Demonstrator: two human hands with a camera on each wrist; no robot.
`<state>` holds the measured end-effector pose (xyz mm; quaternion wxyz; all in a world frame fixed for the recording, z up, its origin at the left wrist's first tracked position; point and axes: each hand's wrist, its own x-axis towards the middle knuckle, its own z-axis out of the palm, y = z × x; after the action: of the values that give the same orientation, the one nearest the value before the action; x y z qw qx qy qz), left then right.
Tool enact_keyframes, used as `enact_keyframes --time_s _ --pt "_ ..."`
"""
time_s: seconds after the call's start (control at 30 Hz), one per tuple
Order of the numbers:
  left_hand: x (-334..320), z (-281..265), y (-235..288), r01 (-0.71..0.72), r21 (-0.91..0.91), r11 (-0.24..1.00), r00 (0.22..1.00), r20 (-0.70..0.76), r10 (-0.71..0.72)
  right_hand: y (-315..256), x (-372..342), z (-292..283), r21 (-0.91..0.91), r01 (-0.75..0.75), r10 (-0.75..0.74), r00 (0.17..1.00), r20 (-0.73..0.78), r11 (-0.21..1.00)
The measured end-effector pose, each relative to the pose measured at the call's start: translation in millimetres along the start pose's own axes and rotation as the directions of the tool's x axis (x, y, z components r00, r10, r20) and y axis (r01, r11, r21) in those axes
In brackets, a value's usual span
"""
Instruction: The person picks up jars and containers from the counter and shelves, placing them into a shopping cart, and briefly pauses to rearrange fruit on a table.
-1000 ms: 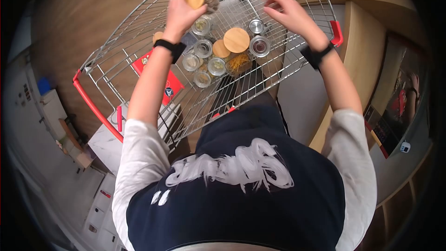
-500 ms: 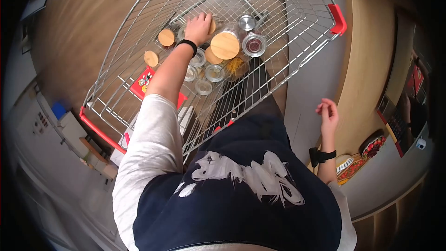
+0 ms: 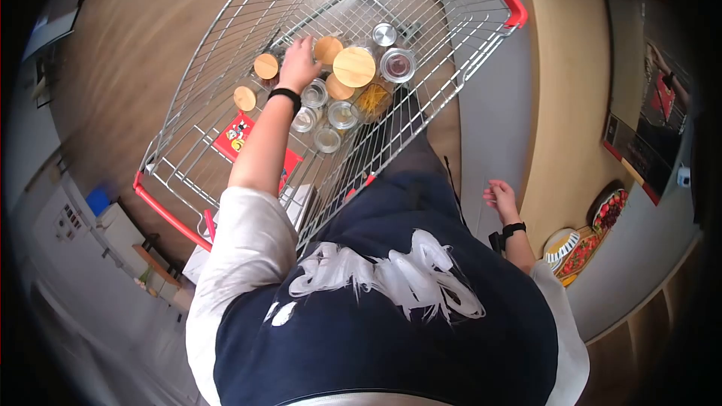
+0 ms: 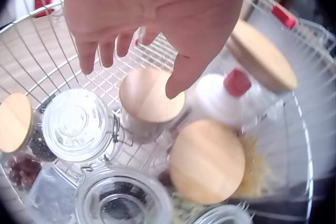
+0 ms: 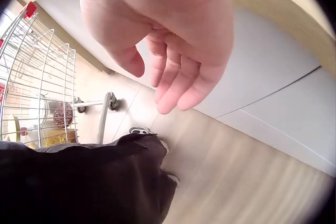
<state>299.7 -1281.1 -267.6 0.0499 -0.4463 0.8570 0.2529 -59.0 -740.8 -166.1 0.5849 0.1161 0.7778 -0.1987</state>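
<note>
My left hand (image 3: pixel 299 66) reaches down into the wire shopping cart, its fingers extended and holding nothing. Just beside it stands a jar with a round wooden lid (image 3: pixel 329 49); in the left wrist view the thumb overlaps this wooden lid (image 4: pixel 149 95). Around it are clip-top glass jars (image 4: pixel 77 124), a larger wooden-lidded jar (image 3: pixel 353 67) and a jar of yellow pasta (image 3: pixel 374 99). A white bottle with a red cap (image 4: pixel 212 95) shows behind. My right hand (image 3: pixel 501 199) hangs outside the cart near my hip, fingers loosely curled with nothing in them.
The cart has a red handle (image 3: pixel 173 214), a red corner piece (image 3: pixel 513 6) and a red panel (image 3: pixel 289 168) with cartoon figures. Two wooden-lidded jars stand on the left side. A wooden counter (image 3: pixel 553 105) runs along the right, with food-patterned items (image 3: pixel 583 256) on it.
My left hand has lowered the wooden-lidded jar among the others in the cart and let go of it. My right hand has moved from above the cart down beside my body.
</note>
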Motion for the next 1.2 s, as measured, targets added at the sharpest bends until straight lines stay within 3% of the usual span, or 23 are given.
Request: enact_keyframes --time_s 0.03,0.1,0.17,0.27,0.37,0.4,0.47,0.5,0.53,0.57,0.7,0.8,0.83,0.9,0.93,1.0,1.07,1.1,1.13,1.2 --pt "-10 -12 -3 0.095 -0.044 0.994 0.995 -0.012 -0.096 4 -2 -2 -0.001 0.026 -0.026 1.0 -0.008 1.0" --pt "-34 -48 -3 0.101 -0.211 0.972 0.974 -0.18 -0.141 13 -11 -1 0.044 -0.001 0.002 1.0 -0.014 0.999" --pt "-65 -82 6 0.085 -0.391 0.916 0.901 -0.364 -0.238 32 -24 -1 0.058 0.018 -0.015 0.998 -0.056 0.998" --pt "-113 -118 21 0.01 -0.59 0.808 0.858 -0.41 -0.31 100 -36 1 0.185 0.093 -0.072 0.991 -0.117 0.978" --pt "-152 -135 50 -0.137 -0.633 0.762 0.876 -0.436 -0.205 177 -72 18 0.247 0.091 -0.047 0.983 -0.176 0.965" --pt "-159 -129 55 -0.128 -0.707 0.696 0.882 -0.402 -0.245 197 -89 28 0.244 0.105 -0.049 0.974 -0.223 0.964" --pt "-167 -114 65 -0.161 -0.733 0.66 0.922 -0.35 -0.165 257 -104 44 0.33 0.209 -0.116 0.953 -0.279 0.921" --pt "-171 -119 94 -0.263 -0.723 0.639 0.918 -0.39 -0.064 277 -111 55 0.317 0.22 -0.103 0.932 -0.348 0.922" --pt "-156 -114 99 -0.295 -0.64 0.709 0.911 -0.412 0.006 280 -121 75 0.345 0.213 -0.064 0.916 -0.396 0.914" --pt "-165 -127 125 -0.347 -0.656 0.67 0.918 -0.384 0.099 293 -130 83 0.37 0.219 -0.045 0.904 -0.425 0.903" --pt "-157 -135 186 -0.447 -0.688 0.571 0.894 -0.327 0.306 290 -180 91 0.449 0.416 -0.014 0.746 -0.666 0.79" --pt "-166 -156 259 -0.552 -0.658 0.513 0.822 -0.323 0.47 279 -204 66 0.383 0.669 -0.032 0.52 -0.854 0.636" --pt "-168 -166 282 -0.57 -0.651 0.502 0.802 -0.307 0.512 279 -207 57 0.389 0.69 -0.028 0.509 -0.86 0.611" --pt "-181 -174 328 -0.636 -0.644 0.424 0.729 -0.321 0.605 288 -218 29 0.227 0.829 -0.005 0.267 -0.964 0.511" --pt "-182 -171 342 -0.656 -0.634 0.41 0.708 -0.328 0.626 291 -225 15 0.23 0.84 0.012 0.258 -0.966 0.491" --pt "-179 -162 377 -0.717 -0.602 0.352 0.639 -0.365 0.677 299 -254 -14 0.051 0.867 -0.027 0.074 -0.997 0.496" --pt "-193 -153 415 -0.712 -0.628 0.314 0.625 -0.362 0.692 324 -275 -57 -0.124 0.841 -0.017 -0.135 -0.991 0.527" --pt "-198 -145 431 -0.711 -0.633 0.306 0.617 -0.353 0.703 339 -294 -83 -0.147 0.879 0.023 -0.176 -0.984 0.453" --pt "-206 -136 451 -0.719 -0.636 0.28 0.604 -0.372 0.705 364 -297 -116 -0.219 0.865 0.093 -0.29 -0.952 0.452" --pt "-227 -120 493 -0.705 -0.646 0.292 0.614 -0.351 0.707 403 -334 -180 -0.275 0.853 0.237 -0.407 -0.882 0.443"
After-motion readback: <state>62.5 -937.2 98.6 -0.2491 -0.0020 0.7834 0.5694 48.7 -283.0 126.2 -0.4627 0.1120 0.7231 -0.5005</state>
